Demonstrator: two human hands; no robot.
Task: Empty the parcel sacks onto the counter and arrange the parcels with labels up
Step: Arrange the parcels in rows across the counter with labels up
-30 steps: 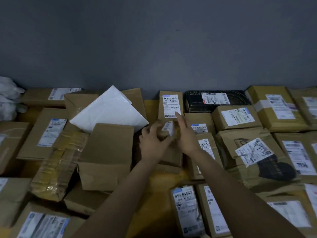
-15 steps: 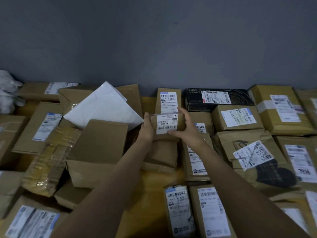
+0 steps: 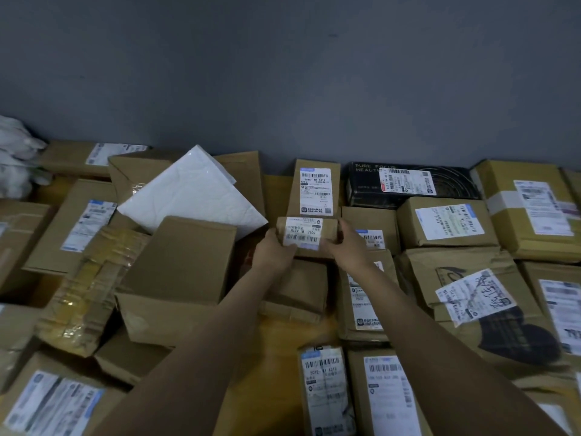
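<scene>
Yellow counter (image 3: 276, 360) is showing bare in a strip under the forearms, with parcels crowding around it. Just beyond the left hand (image 3: 273, 253) and right hand (image 3: 349, 247), a tall parcel (image 3: 316, 190) is lying label up. Beyond-right of the right hand, a black box (image 3: 408, 184) and a tan box (image 3: 446, 223) are sitting label up. Nearer than the hands, a plain brown parcel (image 3: 298, 287) is lying. Left of the left hand, a big plain box (image 3: 179, 272) and a taped parcel (image 3: 85, 297) are sitting. Right of the right hand, a crumpled parcel (image 3: 474, 297) with a scribbled label is lying. Two labelled parcels (image 3: 327, 391) are lying between the forearms, at the near edge.
</scene>
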